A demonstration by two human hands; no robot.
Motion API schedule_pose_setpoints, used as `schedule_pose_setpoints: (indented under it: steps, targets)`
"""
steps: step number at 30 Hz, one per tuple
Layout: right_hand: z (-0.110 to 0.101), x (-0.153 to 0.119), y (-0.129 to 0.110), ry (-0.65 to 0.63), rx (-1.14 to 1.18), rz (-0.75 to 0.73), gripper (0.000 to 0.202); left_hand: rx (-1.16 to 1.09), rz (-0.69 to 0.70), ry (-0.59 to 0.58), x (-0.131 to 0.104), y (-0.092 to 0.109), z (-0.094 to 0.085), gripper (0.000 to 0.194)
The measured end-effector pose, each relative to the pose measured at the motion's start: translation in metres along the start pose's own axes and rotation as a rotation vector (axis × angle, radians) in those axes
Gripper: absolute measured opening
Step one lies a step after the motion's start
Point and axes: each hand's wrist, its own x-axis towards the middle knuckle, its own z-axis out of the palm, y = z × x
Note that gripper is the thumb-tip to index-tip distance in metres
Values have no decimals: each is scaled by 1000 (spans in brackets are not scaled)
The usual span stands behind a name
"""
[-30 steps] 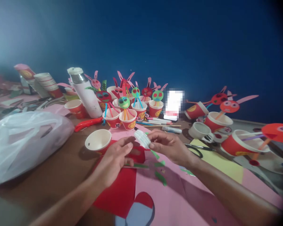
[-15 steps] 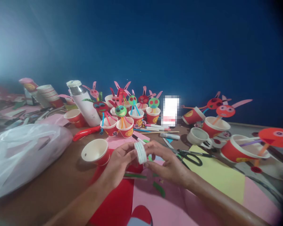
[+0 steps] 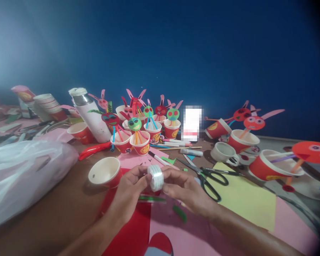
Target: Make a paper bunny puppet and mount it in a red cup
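Between my two hands, above the red and pink paper sheets, is a whitish roll of tape (image 3: 157, 178). My left hand (image 3: 130, 186) is closed on its left side, the thumb pressed to its face. From the right, my right hand (image 3: 185, 186) grips its edge between thumb and fingers. Below the roll lie a green strip (image 3: 153, 199) and a curved green scrap (image 3: 180, 213) on the pink paper (image 3: 186, 234). Beside my left hand stands a red paper cup (image 3: 105, 172) with a hole in its wall. Black-handled scissors (image 3: 212, 188) lie beyond my right hand.
Several paper cups with rabbit-like paper figures (image 3: 134, 124) stand along the back. A white flask (image 3: 92, 117), a plastic bag (image 3: 29, 177) and a red-handled tool (image 3: 94, 150) are at left. Right are a white mug (image 3: 221, 153), yellow paper (image 3: 248, 199) and more figure cups (image 3: 261, 167).
The roll of tape has turned and shifted slightly left and down, so its shiny outer side faces me more. Both hands still hold it. The camera view has shifted slightly.
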Motion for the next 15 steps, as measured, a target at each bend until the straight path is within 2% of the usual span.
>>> schedule_pose_setpoints:
  steps: [4, 15]
  targets:
    - [2, -2, -1, 29, 62, 35, 12, -17, -2, 10, -4, 0, 3, 20]
    - [4, -6, 1, 29, -61, -76, 14, 67, 91, -36, -10, -2, 6, 22]
